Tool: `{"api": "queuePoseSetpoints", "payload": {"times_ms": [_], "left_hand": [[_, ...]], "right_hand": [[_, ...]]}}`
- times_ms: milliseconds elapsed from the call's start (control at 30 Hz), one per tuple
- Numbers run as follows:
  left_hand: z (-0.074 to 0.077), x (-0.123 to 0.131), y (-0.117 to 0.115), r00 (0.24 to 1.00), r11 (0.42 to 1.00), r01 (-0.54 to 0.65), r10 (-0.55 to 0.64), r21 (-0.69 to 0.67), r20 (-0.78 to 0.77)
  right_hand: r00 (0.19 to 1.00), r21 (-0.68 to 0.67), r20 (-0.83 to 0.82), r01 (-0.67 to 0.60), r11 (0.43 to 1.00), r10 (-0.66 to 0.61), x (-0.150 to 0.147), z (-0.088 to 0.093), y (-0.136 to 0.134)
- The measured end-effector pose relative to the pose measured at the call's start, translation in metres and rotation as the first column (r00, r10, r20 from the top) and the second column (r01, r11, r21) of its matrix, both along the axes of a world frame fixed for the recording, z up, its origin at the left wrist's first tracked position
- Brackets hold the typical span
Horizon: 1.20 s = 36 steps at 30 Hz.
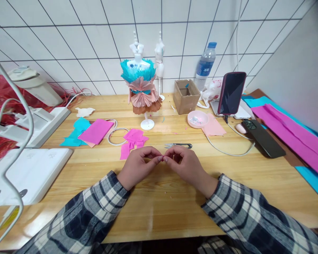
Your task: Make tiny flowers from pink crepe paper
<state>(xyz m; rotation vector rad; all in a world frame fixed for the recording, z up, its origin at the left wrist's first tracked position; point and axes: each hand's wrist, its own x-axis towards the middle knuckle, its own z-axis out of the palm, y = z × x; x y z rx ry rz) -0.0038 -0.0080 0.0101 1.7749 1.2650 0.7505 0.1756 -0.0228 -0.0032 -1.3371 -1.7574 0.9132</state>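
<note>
In the head view, I have the left hand (140,166) and the right hand (187,166) meeting tip to tip, each with thumb and forefinger closed in a pinch. Between them sits a tiny reddish-pink scrap (163,158), too small for me to tell its material, though I take it for paper. Pinching from both sides probably lets me steady so small a piece while working it.

Just beyond the fingertips lie small silver-bladed thread snips with a dark handle (185,145), presumably parked there for easy reach. Beyond and left of the fingers is a loose cluster of bright magenta cut paper pieces (134,137); farther left, a folded magenta paper sheet (96,131) overlaps crinkled turquoise paper (78,131).

Well beyond the fingers, a white mannequin on a round base (147,124) wears a ruffled turquoise, pink and brown paper dress (143,88), its stand leaving it upright and visible. Beyond and right of the fingers, a shallow pale pink round dish (204,118) likely corrals its small shiny bits.
</note>
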Motion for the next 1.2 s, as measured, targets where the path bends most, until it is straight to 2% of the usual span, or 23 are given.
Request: {"api": "queuePoseSetpoints", "payload": {"times_ms": [100,233,500,633,900,1200], "left_hand": [[-0.0008,0.0002,-0.0001,0.999,0.999,0.017,-0.016,-0.029,0.029],[-0.0007,0.0013,0.0007,0.988,0.993,0.0,0.018,-0.116,0.153],[0.0007,0.0017,0.0019,0.971,0.981,-0.008,0.053,-0.192,0.232],[0.0008,0.0014,0.0015,0.969,0.98,0.006,0.044,-0.199,0.244],[0.0009,0.0019,-0.0001,0.948,0.969,-0.008,0.086,-0.249,0.306],[-0.0044,0.0012,0.0019,0.905,0.955,0.104,0.026,-0.279,0.426]], "right_hand": [[0.998,-0.056,-0.054,-0.019,0.998,0.016,-0.0006,0.0017,0.0009],[0.992,-0.132,-0.126,-0.043,0.99,0.026,-0.0009,0.0032,0.0015],[0.981,-0.142,-0.194,-0.045,0.989,0.017,-0.0003,-0.0029,0.0021],[0.988,-0.101,-0.152,-0.051,0.994,0.035,-0.0007,-0.0012,0.0021],[0.983,-0.179,-0.181,-0.058,0.982,0.025,0.0,-0.0018,0.0041],[0.969,-0.202,-0.245,-0.052,0.978,0.001,0.001,-0.0021,0.0051]]}}
